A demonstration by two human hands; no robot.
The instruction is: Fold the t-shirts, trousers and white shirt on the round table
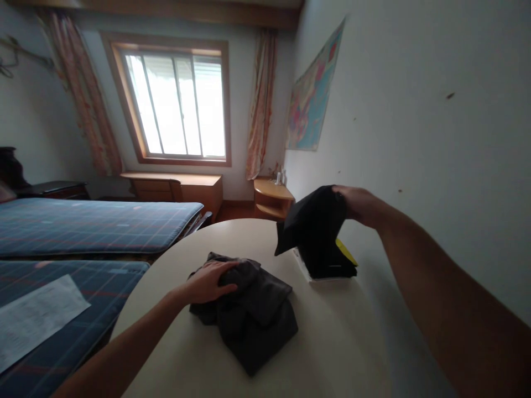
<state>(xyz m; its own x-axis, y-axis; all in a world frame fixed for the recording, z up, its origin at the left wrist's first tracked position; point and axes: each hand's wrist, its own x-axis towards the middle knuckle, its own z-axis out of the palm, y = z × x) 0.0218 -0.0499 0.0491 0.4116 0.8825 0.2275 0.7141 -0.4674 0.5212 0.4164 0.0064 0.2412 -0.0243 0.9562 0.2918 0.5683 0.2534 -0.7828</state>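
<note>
Nearest you, your right forearm runs up the right side to your right hand (360, 203), whose fingers are closed on the top edge of a black folded cloth (314, 226), holding it up so it hangs over a white flat box with a yellow corner (346, 254) at the far right of the round cream counter (340, 342). Your left hand (209, 281) lies palm down, fingers spread and curled lightly over a crumpled dark grey garment (253, 318) in the middle of the counter. To the left stand beds with blue checked covers (87, 221), with a sheet of paper (37, 318) on the nearer one.
</note>
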